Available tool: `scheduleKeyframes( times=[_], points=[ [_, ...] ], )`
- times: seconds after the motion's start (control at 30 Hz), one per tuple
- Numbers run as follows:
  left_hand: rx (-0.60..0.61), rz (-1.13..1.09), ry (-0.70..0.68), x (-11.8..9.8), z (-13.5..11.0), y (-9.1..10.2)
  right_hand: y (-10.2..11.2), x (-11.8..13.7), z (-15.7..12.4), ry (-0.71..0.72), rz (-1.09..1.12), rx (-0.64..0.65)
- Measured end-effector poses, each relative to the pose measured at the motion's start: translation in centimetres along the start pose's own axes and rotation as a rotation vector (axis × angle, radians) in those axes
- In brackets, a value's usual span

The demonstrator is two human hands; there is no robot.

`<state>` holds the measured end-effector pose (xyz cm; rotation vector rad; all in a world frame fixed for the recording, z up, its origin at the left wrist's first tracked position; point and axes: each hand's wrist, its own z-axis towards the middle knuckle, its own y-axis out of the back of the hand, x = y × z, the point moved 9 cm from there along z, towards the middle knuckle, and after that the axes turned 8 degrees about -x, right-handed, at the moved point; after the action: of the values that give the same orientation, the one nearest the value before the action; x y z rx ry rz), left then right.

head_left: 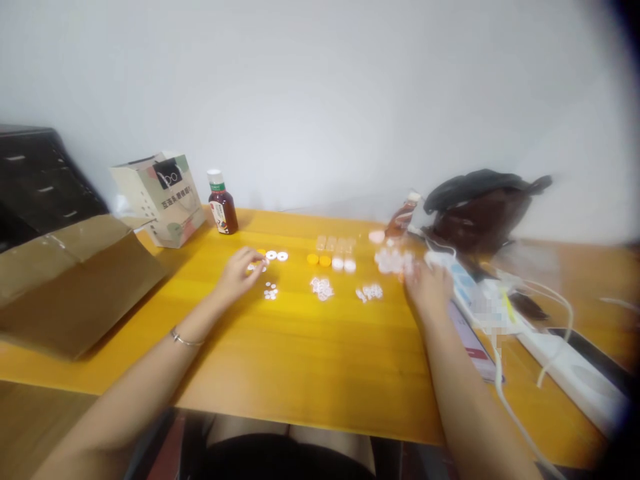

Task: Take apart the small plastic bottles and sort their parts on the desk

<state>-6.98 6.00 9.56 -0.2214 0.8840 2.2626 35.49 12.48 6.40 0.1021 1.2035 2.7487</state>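
Note:
My left hand [243,272] hovers over the left side of the table, its thumb and fingertips brought together by some small white pieces. Whatever they pinch is too small to name. Just past the fingertips lie white discs [282,256] with dark centres. A loose group of tiny white pieces [271,291] lies below them. My right hand [429,288], blurred, is beside a pile of whitish translucent pieces [393,261]; its fingers are smeared. Between the hands are yellow round caps [319,259], white round caps [344,265] and small clear containers [335,244].
Two more heaps of tiny white pieces [321,289] lie mid-table. At the left stand a cardboard box [75,287], a paper bag [175,203] and a brown bottle [223,208]. On the right are a phone [473,343], a power strip [565,367], cables and a dark bag [475,213].

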Motion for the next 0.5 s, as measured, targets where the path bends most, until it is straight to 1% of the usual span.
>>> scheduleKeyframes(
  times=[0.03,0.07,0.13,0.2,0.23,0.3,0.4,0.5],
  points=[
    [-0.029,0.051,0.084,2.2,0.2,0.6,0.1,-0.1,0.0,-0.024,0.006,-0.005],
    [-0.029,0.099,0.164,4.4,0.2,1.0,0.2,-0.2,-0.1,-0.053,0.009,-0.008],
    [0.069,0.165,0.297,8.3,-0.3,0.7,0.2,-0.5,-0.2,-0.108,0.005,-0.003],
    [0.179,0.196,0.393,11.1,-1.1,-0.1,0.2,-0.6,-0.3,-0.148,-0.003,0.015],
    [0.215,0.196,0.416,12.0,-1.5,-0.5,0.2,-0.6,-0.4,-0.162,-0.006,0.027],
    [0.255,0.179,0.432,12.7,-1.9,-1.0,0.3,-0.5,-0.4,-0.180,-0.008,0.047],
    [0.275,0.144,0.438,12.7,-2.1,-1.5,0.6,-0.2,-0.4,-0.186,0.000,0.071],
    [0.258,0.123,0.463,12.5,-2.1,-1.4,0.5,-0.1,-0.5,-0.192,0.017,0.096]
  ],
)
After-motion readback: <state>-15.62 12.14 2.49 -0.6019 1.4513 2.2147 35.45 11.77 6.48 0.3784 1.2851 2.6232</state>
